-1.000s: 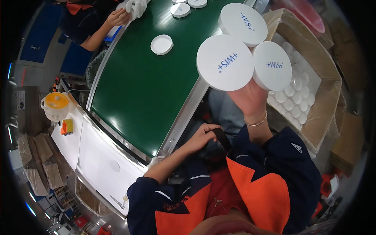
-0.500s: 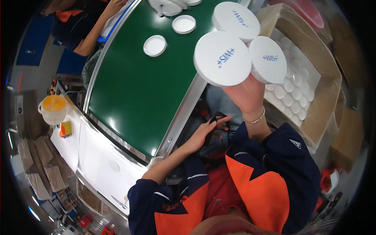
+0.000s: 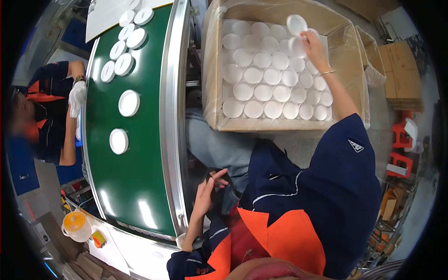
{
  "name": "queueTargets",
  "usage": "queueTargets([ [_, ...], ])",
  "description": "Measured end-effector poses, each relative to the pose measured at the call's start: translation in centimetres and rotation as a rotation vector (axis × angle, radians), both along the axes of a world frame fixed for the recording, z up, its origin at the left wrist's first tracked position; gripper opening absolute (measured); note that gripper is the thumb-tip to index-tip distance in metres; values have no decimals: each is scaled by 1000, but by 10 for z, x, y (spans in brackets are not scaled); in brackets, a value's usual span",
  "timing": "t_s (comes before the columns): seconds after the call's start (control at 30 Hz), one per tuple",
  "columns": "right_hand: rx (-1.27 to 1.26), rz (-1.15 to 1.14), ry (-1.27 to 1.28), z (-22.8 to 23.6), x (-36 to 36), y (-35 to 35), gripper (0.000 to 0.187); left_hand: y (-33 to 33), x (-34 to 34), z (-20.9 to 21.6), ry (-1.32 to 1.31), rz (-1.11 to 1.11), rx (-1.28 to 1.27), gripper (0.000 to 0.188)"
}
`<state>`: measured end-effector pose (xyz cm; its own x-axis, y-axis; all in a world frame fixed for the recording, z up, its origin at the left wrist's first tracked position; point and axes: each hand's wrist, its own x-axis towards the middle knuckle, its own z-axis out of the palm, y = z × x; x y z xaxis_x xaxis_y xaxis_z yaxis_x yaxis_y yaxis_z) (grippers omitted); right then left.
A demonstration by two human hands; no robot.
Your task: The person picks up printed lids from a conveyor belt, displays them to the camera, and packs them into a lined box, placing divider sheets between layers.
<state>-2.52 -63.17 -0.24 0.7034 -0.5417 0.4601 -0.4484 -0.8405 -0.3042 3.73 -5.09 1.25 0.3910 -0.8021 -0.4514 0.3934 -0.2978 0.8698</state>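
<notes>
Workshop; green belt (image 3: 144,182) at left, film-lined carton (image 3: 280,124) at right, white disc (image 3: 296,23) held at the carton's far right part.
Right hand (image 3: 315,50): grip nearly closed, fingers pinching the disc's near edge, the disc tilted; cannot tell whether a blurred disc (image 3: 297,47) just nearer is held too. Around it, the packed discs (image 3: 262,92) lie in close rows. Judgement: best to level the piece, lower it by its rim beside its neighbours, release gently so none rides up. Left hand (image 3: 203,195): near the lap, fingers part-spread; hold unclear. Farther left, loose discs (image 3: 129,103) lie on the belt; a co-worker's gloved hand (image 3: 77,97) is beyond its left edge.
</notes>
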Motion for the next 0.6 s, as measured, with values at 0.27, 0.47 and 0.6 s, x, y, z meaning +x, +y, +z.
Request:
queueTargets([
  [0.27, -604, 55, 564, -47, -80, -148, 40, -54, -12, -16, 229, -123, 68, 58],
  [0.47, -560, 12, 595, -73, -77, -171, 38, -77, -10, -14, 304, -170, 107, 59],
  [0.6, -457, 24, 584, -82, -72, -177, 38, -81, -8, -13, 336, -158, 128, 59],
])
